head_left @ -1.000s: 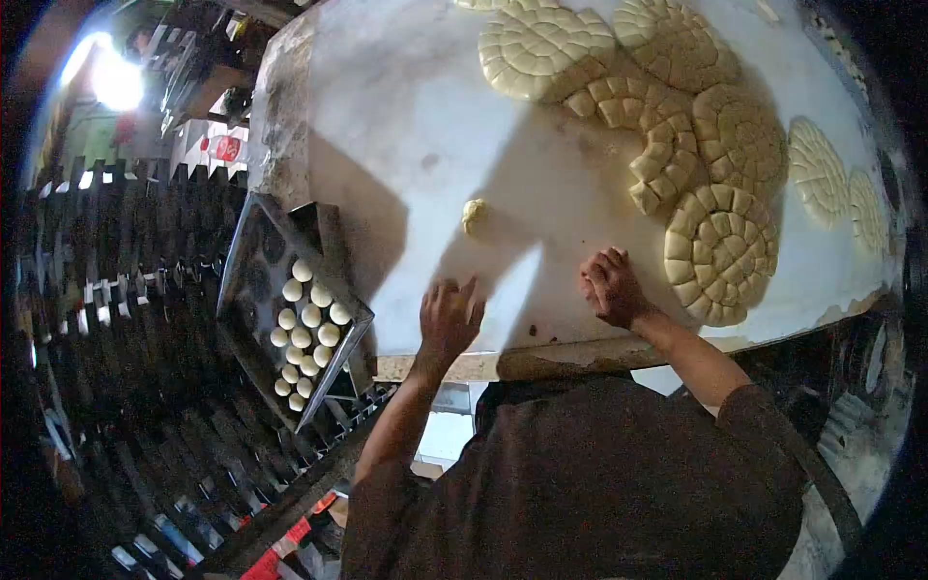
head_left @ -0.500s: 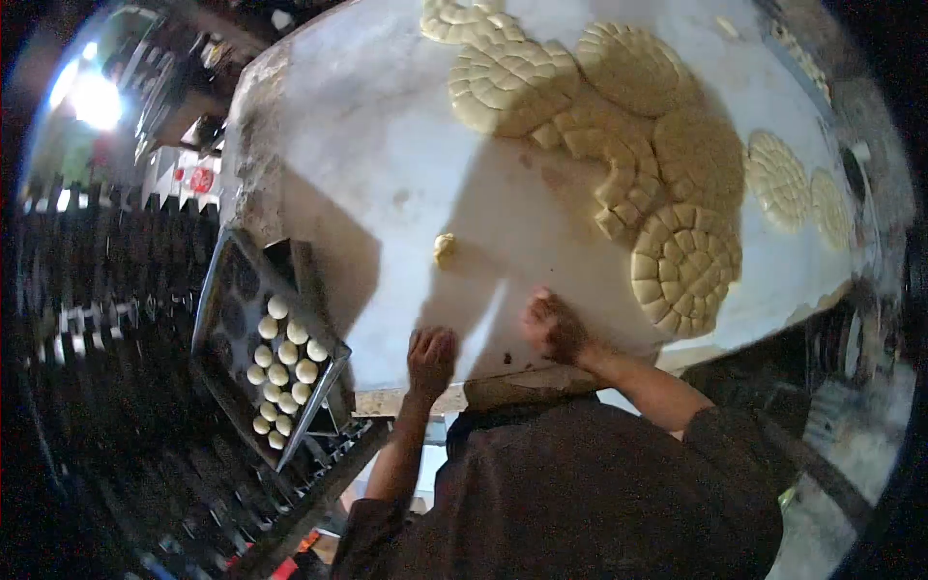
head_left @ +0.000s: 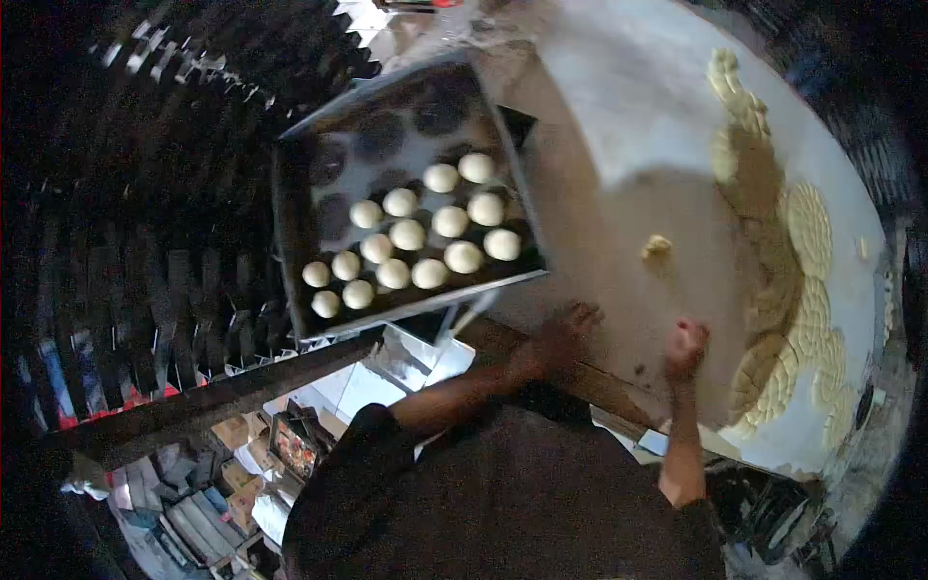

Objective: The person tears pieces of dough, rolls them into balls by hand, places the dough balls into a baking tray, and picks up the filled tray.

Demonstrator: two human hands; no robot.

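Observation:
On the near edge of the worktop, my left hand (head_left: 572,331) is low over the surface in shadow, its fingers curled and somewhat blurred. To its right, my right hand (head_left: 685,346) is closed with the fingers folded in. Whatever either hand may cover is hidden. Beyond them sits a small rough lump of dough (head_left: 657,248), touched by neither hand. Left of my hands, a dark metal tray (head_left: 534,277) carries several pale round dough balls (head_left: 407,234) in rows, with dark round marks on its bare part.
Rounds of cut dough (head_left: 810,232) lie along the right side of the pale worktop (head_left: 619,87). Dark slatted racks (head_left: 184,290) stand at the left. Boxes and papers (head_left: 208,512) are below at the lower left.
My view has swung left, bringing the tray nearer the middle and shifting the cut dough rightward. Both hands stay low at the worktop's edge; the dough lump still lies beyond them.

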